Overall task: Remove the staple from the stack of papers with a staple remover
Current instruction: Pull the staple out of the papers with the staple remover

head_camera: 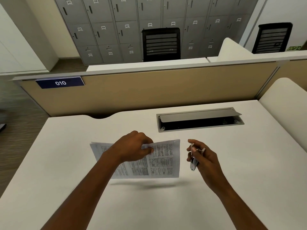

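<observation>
My left hand (134,147) pinches the top edge of a stack of printed papers (163,161) and holds it lifted off the white desk (69,171), with a shadow beneath it. A small dark mark sits at the sheet's top right corner, too small to tell if it is the staple. My right hand (205,157) is just right of the papers, gripping a metal staple remover (193,161) that hangs down from the fingers, apart from the paper.
An open grey cable hatch (199,120) is set into the desk behind the hands. A tan partition (149,87) with a "010" label closes the far edge. A white divider (285,103) stands at the right. Black chairs and grey lockers stand beyond.
</observation>
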Motion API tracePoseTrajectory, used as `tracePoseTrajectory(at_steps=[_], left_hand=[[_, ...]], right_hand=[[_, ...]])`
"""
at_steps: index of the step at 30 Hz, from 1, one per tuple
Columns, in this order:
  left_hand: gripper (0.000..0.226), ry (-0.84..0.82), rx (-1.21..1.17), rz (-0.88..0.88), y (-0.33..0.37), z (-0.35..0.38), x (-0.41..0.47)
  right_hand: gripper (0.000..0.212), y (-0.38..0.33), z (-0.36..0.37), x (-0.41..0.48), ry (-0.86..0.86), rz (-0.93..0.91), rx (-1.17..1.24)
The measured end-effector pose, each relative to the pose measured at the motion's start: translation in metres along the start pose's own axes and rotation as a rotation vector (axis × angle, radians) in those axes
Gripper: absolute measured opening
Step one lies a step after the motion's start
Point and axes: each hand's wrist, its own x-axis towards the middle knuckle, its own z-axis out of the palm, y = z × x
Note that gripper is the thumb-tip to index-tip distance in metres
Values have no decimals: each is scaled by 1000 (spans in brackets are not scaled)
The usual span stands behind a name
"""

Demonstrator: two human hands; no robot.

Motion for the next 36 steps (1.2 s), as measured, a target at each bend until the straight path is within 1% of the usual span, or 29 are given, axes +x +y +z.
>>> tracePoseTrajectory(at_steps=[3, 7, 11, 13, 16, 18, 22, 24, 28, 32, 36], left_hand=[[25, -4, 9, 2, 1, -1, -4], [25, -8, 4, 14, 4, -2, -10], [24, 0, 10, 21, 6, -4, -15], [25, -4, 13, 24, 7, -4, -16], [25, -10, 12, 23, 7, -5, -18], [25, -10, 9, 26, 7, -5, -19], [25, -8, 9, 30, 8, -7, -21], [24, -5, 5, 31, 8, -8, -23], [24, 0, -6, 37, 7, -9, -26], [24, 3, -3, 45, 5, -9, -27], [25, -9, -2, 48, 3, -8, -27]], right_hand=[[21, 5, 9, -8, -8, -14, -72], [18, 3, 16, -13, 24, -12, -141], [19, -2, 17, -19, 32, 13, -139], [22, -2, 15, -21, 16, 43, -158], [40, -3, 16, -25, -19, 97, -224], [41, -4, 19, -27, -41, 67, -264], [26, -7, 25, -31, -98, -96, -365], [27, -8, 26, -31, -152, -155, -399], [26, -10, 32, -28, -197, -145, -367], [33, -8, 34, -23, -229, -126, -352], [31, -19, 33, -15, -247, -138, -396]])
